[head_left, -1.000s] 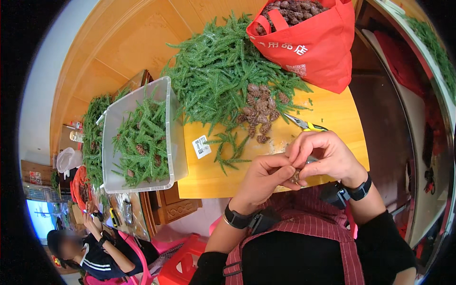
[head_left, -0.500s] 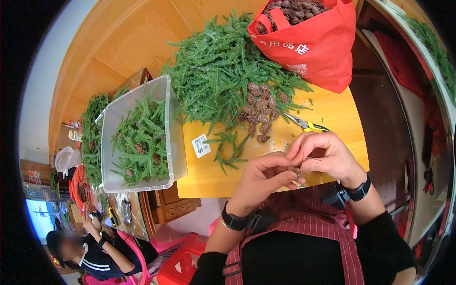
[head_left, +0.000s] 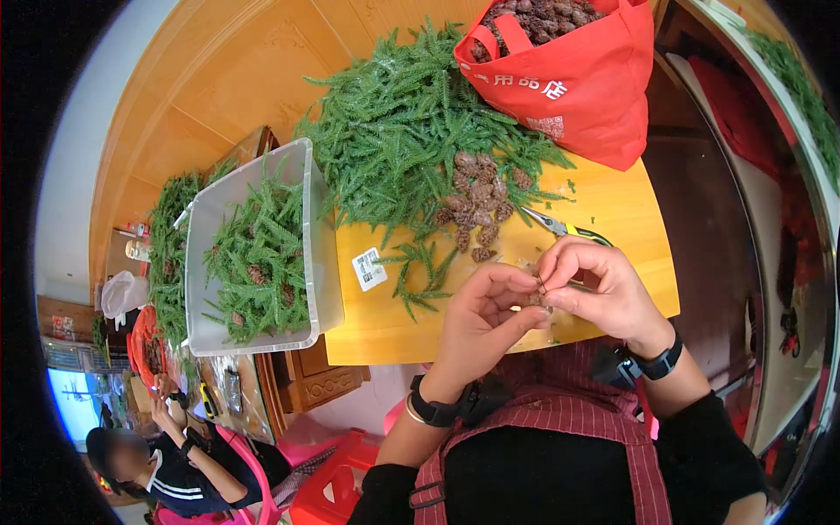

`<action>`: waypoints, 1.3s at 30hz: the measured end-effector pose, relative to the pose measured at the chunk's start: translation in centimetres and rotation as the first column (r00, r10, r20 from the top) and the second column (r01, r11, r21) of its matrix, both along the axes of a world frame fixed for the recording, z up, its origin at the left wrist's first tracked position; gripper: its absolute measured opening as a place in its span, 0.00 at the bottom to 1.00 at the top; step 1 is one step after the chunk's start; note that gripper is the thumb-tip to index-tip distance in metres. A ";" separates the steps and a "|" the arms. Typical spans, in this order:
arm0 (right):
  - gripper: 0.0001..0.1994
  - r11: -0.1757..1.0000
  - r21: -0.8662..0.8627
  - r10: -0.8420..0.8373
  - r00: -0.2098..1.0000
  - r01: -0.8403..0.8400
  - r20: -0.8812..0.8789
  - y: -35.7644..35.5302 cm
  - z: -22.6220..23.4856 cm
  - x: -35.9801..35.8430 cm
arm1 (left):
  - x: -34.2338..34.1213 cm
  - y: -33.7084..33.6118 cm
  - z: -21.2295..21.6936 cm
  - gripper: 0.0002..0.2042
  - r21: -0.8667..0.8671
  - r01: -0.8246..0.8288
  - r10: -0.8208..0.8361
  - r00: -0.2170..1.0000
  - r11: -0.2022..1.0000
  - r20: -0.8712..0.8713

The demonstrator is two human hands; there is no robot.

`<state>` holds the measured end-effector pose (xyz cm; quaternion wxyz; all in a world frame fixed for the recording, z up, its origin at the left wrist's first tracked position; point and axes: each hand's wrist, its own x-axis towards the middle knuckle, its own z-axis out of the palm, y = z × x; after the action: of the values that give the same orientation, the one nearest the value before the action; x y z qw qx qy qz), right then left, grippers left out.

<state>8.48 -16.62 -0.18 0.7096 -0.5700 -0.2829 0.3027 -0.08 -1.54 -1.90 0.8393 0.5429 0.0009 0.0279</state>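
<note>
Over the table's near edge my two hands meet, fingertips close together. My left hand [head_left: 486, 317] is closed on a small brown pine cone [head_left: 535, 300], mostly covered by the fingers. A thin, dark wire-like strand stands by the cone, and my right hand [head_left: 602, 294] pinches it. Just beyond my right hand lie needle-nose pliers [head_left: 555, 224] with yellow and black handles. A small heap of brown pine cones [head_left: 478, 199] lies past my hands. To the left of my left hand is a loose green sprig [head_left: 422, 273].
A big pile of green artificial sprigs [head_left: 394, 131] covers the table's [head_left: 367, 328] far side. At back right stands a red bag [head_left: 577, 105] full of pine cones. A clear plastic bin [head_left: 325, 262] holds sprigs with cones at left. Farther left, another person [head_left: 188, 468] sits working.
Both hands have shifted slightly, and my right fingers have turned to pinch the thin strand, which now shows upright between the hands. The cone is less visible.
</note>
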 end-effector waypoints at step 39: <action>0.06 0.972 0.031 -0.231 0.924 0.233 0.306 -0.8 -1.6 -0.9 | 0.8 -1.0 -0.8 0.05 -0.094 -0.037 0.038 0.999 0.995 0.010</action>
<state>7.56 -17.39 -1.75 0.6860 -0.6418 -0.3192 0.1251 0.74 -2.56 -2.66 0.8633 0.5024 0.0076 0.0467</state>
